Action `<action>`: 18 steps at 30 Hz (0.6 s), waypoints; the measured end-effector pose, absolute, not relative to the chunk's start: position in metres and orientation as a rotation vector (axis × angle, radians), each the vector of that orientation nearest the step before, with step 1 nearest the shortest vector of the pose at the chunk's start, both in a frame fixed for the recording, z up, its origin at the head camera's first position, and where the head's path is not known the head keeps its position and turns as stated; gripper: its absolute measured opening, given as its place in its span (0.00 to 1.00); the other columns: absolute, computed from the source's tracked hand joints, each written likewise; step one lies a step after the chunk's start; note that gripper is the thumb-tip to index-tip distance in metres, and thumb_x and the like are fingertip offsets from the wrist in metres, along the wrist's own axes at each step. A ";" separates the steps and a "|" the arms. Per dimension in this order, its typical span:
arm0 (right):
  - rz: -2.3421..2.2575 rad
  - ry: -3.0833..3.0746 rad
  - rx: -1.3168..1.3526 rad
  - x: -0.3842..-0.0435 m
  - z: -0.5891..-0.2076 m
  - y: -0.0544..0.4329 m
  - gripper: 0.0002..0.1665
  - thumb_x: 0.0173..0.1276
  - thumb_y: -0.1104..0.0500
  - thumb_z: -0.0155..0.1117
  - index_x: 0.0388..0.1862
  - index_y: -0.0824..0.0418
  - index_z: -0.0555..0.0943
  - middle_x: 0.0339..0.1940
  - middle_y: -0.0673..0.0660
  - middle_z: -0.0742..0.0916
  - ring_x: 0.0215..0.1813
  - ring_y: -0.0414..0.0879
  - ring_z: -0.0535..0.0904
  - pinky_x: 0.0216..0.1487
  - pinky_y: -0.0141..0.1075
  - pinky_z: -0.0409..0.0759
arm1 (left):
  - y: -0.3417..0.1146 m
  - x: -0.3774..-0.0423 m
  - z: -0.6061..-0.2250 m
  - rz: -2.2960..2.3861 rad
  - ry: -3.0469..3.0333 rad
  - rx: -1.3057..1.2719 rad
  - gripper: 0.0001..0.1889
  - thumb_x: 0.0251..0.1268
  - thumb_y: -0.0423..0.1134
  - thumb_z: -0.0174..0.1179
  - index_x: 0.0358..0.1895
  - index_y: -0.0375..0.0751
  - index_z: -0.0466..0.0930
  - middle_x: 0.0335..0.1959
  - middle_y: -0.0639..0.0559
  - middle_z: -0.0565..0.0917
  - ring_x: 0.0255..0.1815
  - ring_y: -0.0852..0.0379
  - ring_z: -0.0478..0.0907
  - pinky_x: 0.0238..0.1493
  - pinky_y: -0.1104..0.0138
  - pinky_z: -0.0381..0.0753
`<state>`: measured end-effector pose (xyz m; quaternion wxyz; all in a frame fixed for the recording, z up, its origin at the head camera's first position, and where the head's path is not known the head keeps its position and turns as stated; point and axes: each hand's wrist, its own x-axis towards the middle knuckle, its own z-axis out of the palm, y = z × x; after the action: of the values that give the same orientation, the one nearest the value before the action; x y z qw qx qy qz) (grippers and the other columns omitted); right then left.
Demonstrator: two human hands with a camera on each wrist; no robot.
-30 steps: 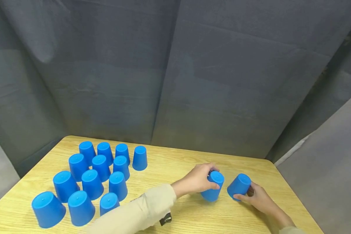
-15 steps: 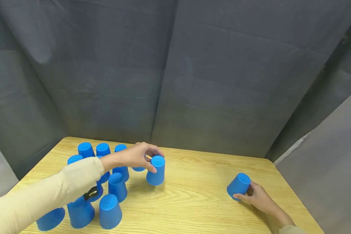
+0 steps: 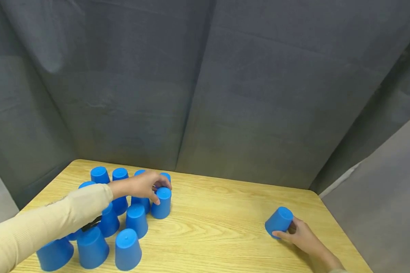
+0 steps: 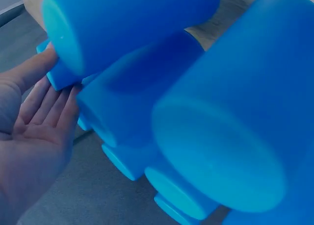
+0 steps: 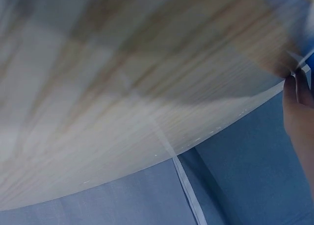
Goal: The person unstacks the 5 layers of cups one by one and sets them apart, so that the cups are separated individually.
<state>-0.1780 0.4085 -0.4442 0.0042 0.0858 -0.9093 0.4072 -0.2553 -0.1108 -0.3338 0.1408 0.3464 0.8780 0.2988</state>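
Beside the right edge of a group of upside-down blue plastic cups, my left hand grips one blue cup between thumb and fingers. Its closed base faces up, and it lines up with the cups to its left. In the left wrist view the same hand shows thumb and fingers around a cup, with other cups crowding close by. Far to the right, my right hand holds another upside-down blue cup low at its side. Only part of that hand appears in the right wrist view.
Several blue cups stand in rows on the left of the wooden table, including a front cup. My left sleeve covers some of them. A grey curtain hangs behind the table's far edge.
My left hand has carried its cup from beside the right-hand cup leftward across the table to the edge of the group. My right hand and its cup have stayed in place.
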 end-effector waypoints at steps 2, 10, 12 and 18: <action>1.255 -2.856 0.260 -0.177 -0.443 0.408 0.45 0.61 0.57 0.74 0.67 0.77 0.63 0.57 0.76 0.78 0.56 0.67 0.79 0.52 0.51 0.82 | -0.112 -0.255 -0.336 0.846 2.555 0.997 0.25 0.53 0.30 0.73 0.56 0.33 0.78 0.52 0.43 0.83 0.57 0.41 0.79 0.54 0.54 0.81; 1.200 -2.861 0.268 -0.182 -0.441 0.409 0.44 0.60 0.56 0.75 0.66 0.77 0.65 0.56 0.75 0.80 0.55 0.66 0.80 0.52 0.51 0.81 | -0.115 -0.251 -0.334 0.855 2.598 0.972 0.26 0.52 0.30 0.73 0.57 0.34 0.78 0.52 0.44 0.83 0.57 0.40 0.79 0.55 0.52 0.80; 1.193 -2.864 0.268 -0.183 -0.441 0.410 0.45 0.59 0.56 0.76 0.66 0.77 0.65 0.55 0.74 0.80 0.55 0.66 0.80 0.52 0.50 0.82 | -0.115 -0.250 -0.334 0.856 2.605 0.969 0.26 0.52 0.30 0.74 0.57 0.34 0.78 0.52 0.44 0.83 0.56 0.40 0.79 0.54 0.52 0.80; 1.118 -2.898 0.363 -0.189 -0.429 0.399 0.46 0.59 0.53 0.76 0.65 0.78 0.66 0.57 0.75 0.79 0.58 0.69 0.77 0.55 0.59 0.78 | -0.112 -0.250 -0.335 0.830 2.618 0.971 0.26 0.52 0.30 0.73 0.57 0.34 0.79 0.51 0.44 0.83 0.55 0.41 0.80 0.54 0.52 0.81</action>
<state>-0.1893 0.3988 -0.4286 0.0073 0.1160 -0.9267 0.3575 -0.2496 -0.1118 -0.3346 0.1142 0.3311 0.8928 0.2832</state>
